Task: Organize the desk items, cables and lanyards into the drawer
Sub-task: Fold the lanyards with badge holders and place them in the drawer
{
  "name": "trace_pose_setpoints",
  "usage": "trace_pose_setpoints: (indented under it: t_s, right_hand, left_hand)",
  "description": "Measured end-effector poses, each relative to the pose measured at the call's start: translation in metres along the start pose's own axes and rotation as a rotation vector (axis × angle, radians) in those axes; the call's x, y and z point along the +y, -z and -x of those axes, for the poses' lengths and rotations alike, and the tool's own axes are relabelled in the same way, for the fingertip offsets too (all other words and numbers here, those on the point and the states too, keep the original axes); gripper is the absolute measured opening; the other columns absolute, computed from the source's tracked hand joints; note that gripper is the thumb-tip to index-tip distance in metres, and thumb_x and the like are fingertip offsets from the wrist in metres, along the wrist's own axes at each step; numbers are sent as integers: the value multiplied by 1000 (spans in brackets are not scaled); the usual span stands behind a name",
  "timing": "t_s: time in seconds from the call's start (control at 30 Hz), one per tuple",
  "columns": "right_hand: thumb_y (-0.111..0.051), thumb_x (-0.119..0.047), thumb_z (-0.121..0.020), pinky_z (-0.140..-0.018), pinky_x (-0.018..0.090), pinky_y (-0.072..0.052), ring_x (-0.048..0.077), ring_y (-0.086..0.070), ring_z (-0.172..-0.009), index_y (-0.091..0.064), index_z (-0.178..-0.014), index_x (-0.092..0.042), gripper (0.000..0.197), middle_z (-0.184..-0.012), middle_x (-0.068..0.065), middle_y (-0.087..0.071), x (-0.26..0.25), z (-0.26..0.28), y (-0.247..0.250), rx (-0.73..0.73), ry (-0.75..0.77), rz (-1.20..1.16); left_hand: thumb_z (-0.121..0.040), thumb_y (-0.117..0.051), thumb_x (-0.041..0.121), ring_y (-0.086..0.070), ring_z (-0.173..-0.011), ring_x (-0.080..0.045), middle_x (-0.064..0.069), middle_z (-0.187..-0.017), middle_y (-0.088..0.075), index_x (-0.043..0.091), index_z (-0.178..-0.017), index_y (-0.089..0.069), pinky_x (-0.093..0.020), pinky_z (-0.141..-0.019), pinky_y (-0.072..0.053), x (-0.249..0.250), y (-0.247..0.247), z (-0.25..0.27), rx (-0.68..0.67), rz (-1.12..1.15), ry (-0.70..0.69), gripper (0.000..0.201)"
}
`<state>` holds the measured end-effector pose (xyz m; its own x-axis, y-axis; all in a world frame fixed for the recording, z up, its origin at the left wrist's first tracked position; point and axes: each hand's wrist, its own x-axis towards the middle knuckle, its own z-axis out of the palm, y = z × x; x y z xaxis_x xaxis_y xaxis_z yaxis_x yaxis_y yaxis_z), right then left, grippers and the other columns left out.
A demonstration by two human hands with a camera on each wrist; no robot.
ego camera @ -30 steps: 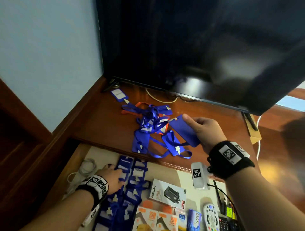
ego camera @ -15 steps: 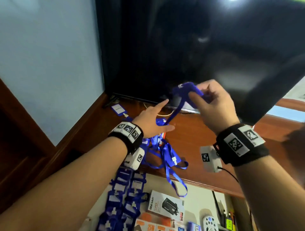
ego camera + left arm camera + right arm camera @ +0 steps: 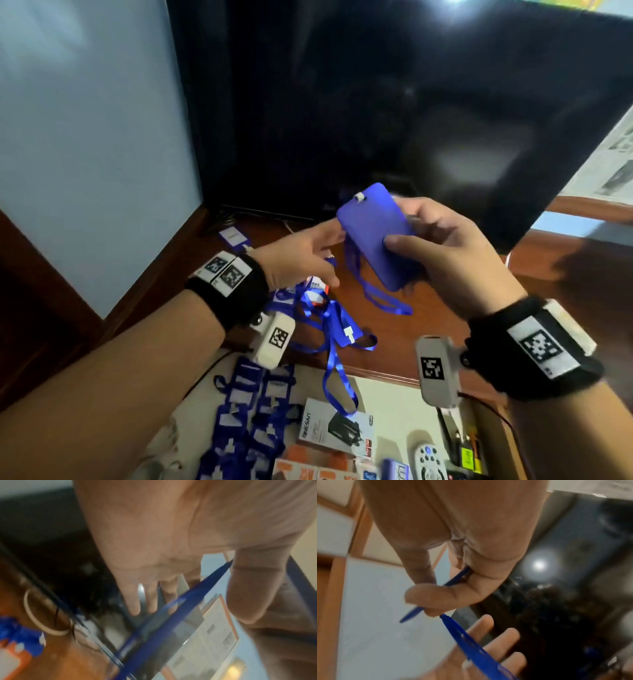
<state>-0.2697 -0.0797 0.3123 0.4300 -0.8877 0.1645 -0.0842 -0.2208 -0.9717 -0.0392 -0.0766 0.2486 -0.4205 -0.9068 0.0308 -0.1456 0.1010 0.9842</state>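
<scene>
My right hand (image 3: 421, 233) grips a blue badge holder (image 3: 373, 236) above the wooden desk (image 3: 428, 308), thumb on its face. Its blue strap (image 3: 376, 298) hangs in a loop toward the desk. My left hand (image 3: 334, 258) reaches in at the holder's left edge with straight fingers. In the right wrist view the strap (image 3: 471, 642) runs from the holder (image 3: 412, 613) across the left hand's fingers (image 3: 501, 641). In the left wrist view the strap (image 3: 171, 618) passes between thumb and fingers. A tangle of blue lanyards (image 3: 325, 318) lies on the desk below.
A large dark screen (image 3: 411, 102) stands at the back of the desk. The open drawer (image 3: 387, 390) below holds rows of blue lanyards (image 3: 246, 428), a boxed charger (image 3: 335, 431), orange packets (image 3: 308, 469) and a remote (image 3: 428, 459). One badge (image 3: 233, 236) lies near the screen's foot.
My left hand left the lanyards in the drawer and rose to the holder. My right hand lifted the holder off the desk pile and now holds it flat, its strap trailing.
</scene>
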Motion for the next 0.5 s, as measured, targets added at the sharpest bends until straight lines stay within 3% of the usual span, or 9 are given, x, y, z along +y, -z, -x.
trace_pose_setpoints:
  t_s: [0.07, 0.1, 0.17, 0.2, 0.23, 0.33, 0.43, 0.5]
  right_hand:
    - [-67, 1, -92, -53, 25, -52, 17, -68, -71, -68, -121, -9, 31, -97, 11, -76, 4, 5, -2, 59, 28, -145]
    - [-69, -2, -92, -51, 24, -50, 15, -66, -68, -69, -118, -7, 27, -92, 8, -76, 9, 5, 0, 156, 31, -158]
    - [-73, -9, -93, -47, 27, -52, 17, -67, -63, -68, -111, -9, 19, -87, 4, -76, 24, 2, 12, 361, 21, -52]
    - [-73, -12, -93, -47, 30, -54, 19, -68, -62, -66, -109, -12, 17, -88, 6, -75, 34, 1, 16, 443, 13, 14]
    - [-73, -14, -94, -48, 33, -58, 20, -70, -62, -64, -109, -15, 17, -91, 9, -74, 44, 2, 19, 499, 1, 68]
    - [-69, -14, -96, -48, 46, -61, 20, -73, -65, -59, -105, -22, 16, -97, 12, -70, 74, 8, 15, 482, -82, 227]
    - [-69, -9, -92, -53, 46, -63, 22, -74, -66, -63, -99, -35, 27, -95, 5, -74, 93, 20, -10, 239, -127, 375]
    - [-68, -2, -89, -59, 43, -64, 20, -74, -66, -67, -104, -37, 39, -92, -4, -75, 94, 28, -32, 55, -122, 435]
  left_hand:
    - [-74, -67, -11, -65, -124, -22, -5, -128, -72, 20, -122, -67, -47, -108, -51, 1, -15, 21, -87, 147, 26, 57]
    - [-80, -64, -9, -69, -113, -28, -10, -115, -76, 17, -109, -70, -52, -107, -51, 1, -21, 32, -97, 156, 22, 39]
    - [-96, -62, 2, -68, -79, -31, -16, -81, -71, 9, -100, -64, -61, -102, -50, 2, -27, 55, -61, 132, 18, 9]
    - [-101, -59, 11, -60, -63, -25, -11, -66, -62, 6, -100, -61, -57, -96, -54, 5, -27, 65, -13, 107, 25, 5]
    - [-104, -57, 20, -51, -55, -19, -6, -60, -55, 6, -100, -62, -47, -87, -59, 6, -25, 75, 48, 56, 38, 15]
    - [-102, -57, 40, -55, -56, -6, 7, -66, -62, 19, -88, -69, -17, -64, -49, 24, -15, 99, 212, -226, 74, 28]
    - [-103, -60, 30, -62, -64, 4, 17, -75, -69, 20, -90, -72, -9, -65, -44, 45, -4, 107, 363, -463, 28, 20]
    - [-103, -61, 35, -64, -72, 3, 19, -77, -70, 25, -88, -71, -12, -69, -45, 43, 12, 104, 499, -618, 12, 20]
